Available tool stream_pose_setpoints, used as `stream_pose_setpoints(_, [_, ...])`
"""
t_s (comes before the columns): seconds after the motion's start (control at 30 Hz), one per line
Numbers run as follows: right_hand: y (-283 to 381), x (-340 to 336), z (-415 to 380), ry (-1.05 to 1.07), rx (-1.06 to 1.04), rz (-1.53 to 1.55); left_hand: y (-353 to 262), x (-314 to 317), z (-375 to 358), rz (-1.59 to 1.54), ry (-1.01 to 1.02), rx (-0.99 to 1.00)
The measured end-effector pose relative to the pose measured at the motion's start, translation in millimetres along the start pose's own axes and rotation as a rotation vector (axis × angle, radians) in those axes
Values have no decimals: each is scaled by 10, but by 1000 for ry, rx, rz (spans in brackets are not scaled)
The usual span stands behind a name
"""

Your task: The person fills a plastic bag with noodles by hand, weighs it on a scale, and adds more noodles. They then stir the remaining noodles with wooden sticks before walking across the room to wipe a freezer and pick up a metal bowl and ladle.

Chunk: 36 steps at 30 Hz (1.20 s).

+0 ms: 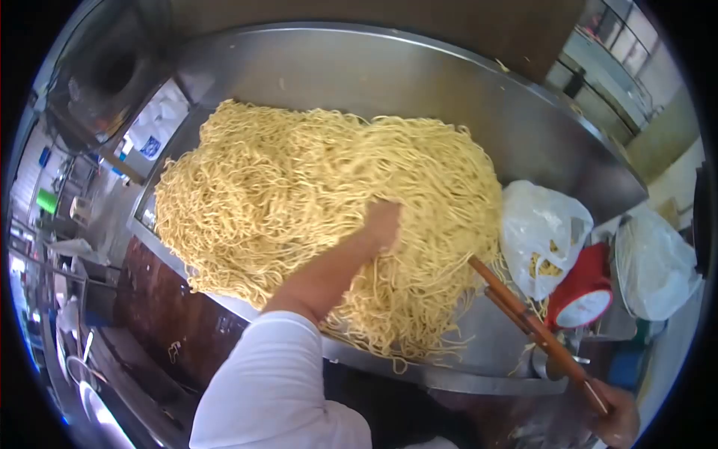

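A broad heap of yellow noodles [284,187] covers much of a steel tray-like worktop [336,67]. My left hand [383,223] is pushed into the middle of the heap, its fingers buried among the strands, so their grip does not show. At the lower right, my right hand [617,419] is closed around the ends of a pair of long wooden sticks [542,333]. The sticks slant up and to the left, and their far tips meet the right edge of the noodles.
Right of the heap sits a white plastic bag [542,232] with some noodles in it. Beside it is a red scale [583,295] with a round dial, then another plastic bag [654,262]. A metal cup [550,364] stands near the front edge, close to the sticks.
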State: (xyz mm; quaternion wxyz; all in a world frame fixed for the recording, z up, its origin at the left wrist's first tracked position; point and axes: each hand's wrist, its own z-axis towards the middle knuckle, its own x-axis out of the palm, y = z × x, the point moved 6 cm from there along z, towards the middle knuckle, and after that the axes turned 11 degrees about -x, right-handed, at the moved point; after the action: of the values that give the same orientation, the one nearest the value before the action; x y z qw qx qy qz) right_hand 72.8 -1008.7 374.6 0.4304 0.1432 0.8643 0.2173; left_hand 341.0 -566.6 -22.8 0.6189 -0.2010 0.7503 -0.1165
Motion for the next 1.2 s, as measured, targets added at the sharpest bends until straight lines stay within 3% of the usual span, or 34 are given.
stream_pose_setpoints(0.03, [189,0,-56,105,139,146,-200,-61,-145,123,-18,55])
stream_pose_setpoints(0.07, [-651,11,-155,-385,341,922,-318,-163,-371,95,72,118])
stream_pose_setpoints(0.1, [-461,20,-51,-386,340,915,-442,-258,-634,68,170,186])
stream_pose_setpoints(0.17, [484,33,369,-170,128,843,-366,-537,-1230,49,157,529])
stream_pose_setpoints(0.23, [1349,153,814,-112,-210,-555,125,-914,-1700,-286,70,545])
stream_pose_setpoints(0.27, [1609,323,1061,7,-178,-494,531,-1109,-1940,-392,8,370])
stream_pose_setpoints(0.3, [1609,503,1289,61,-154,-617,1061,-1226,-2251,-503,42,-67])
stream_pose_setpoints(0.33, [1531,747,1602,237,-53,-578,1751,-1155,-2579,-294,-374,-248])
stream_pose_setpoints(0.37, [1376,1057,1991,310,-75,-390,2265,-1197,-2756,140,-582,-347])
stream_pose_setpoints(0.4, [1027,1591,2533,236,-356,-70,3034,-1104,-2865,251,-714,-544])
stream_pose_setpoints(0.43, [1107,2122,3029,278,-475,116,3443,-1137,-2821,178,-812,-798])
stream_pose_setpoints(0.47, [1587,2434,3236,109,-691,269,3362,-1288,-2454,96,-829,-749])
stream_pose_setpoints(0.5, [1856,2663,3379,194,-422,206,3284,-1440,-2106,27,-849,-713])
stream_pose_setpoints(0.53, [2000,2946,3636,55,-409,163,3257,-1529,-1741,9,-856,-665])
stream_pose_setpoints(0.6, [2221,3078,3632,18,-366,108,3542,-1587,-1139,177,-582,-928])
stream_pose_setpoints(0.63, [2253,2990,3547,-7,-363,116,3650,-1684,-1026,176,-592,-903])
stream_pose_setpoints(0.67, [2244,2877,3436,40,-373,32,3784,-1620,-935,-276,-501,-804])
stream_pose_setpoints(0.7, [2197,2757,3326,86,-378,-51,3683,-1616,-876,-713,-380,-675])
stream_pose_setpoints(0.77, [1994,2432,3071,41,-386,-36,3734,-1838,-999,-668,-344,-594])
stream_pose_setpoints(0.83, [1596,2123,2701,-69,-401,38,3852,-1891,-1074,-764,-49,-50])
stream_pose_setpoints(0.93, [673,1863,2248,-226,-495,57,2829,-2666,-1974,-193,57,-670])
stream_pose_setpoints(0.97, [557,1715,1905,-202,-442,94,2888,-2644,-1960,-190,49,-663])
stream_pose_setpoints(1.03, [178,1562,1390,-188,-397,139,2884,-2771,-1835,164,-309,-376])
stream_pose_setpoints(1.1, [-359,1502,1072,-236,-406,295,2142,-2815,-2019,50,-451,-401])
stream_pose_setpoints(1.17, [-789,1534,722,-261,-425,361,1603,-2671,-2036,141,-627,-271])
stream_pose_setpoints(1.2, [-1018,1530,552,-279,-435,424,1166,-2587,-2121,77,-566,-245])
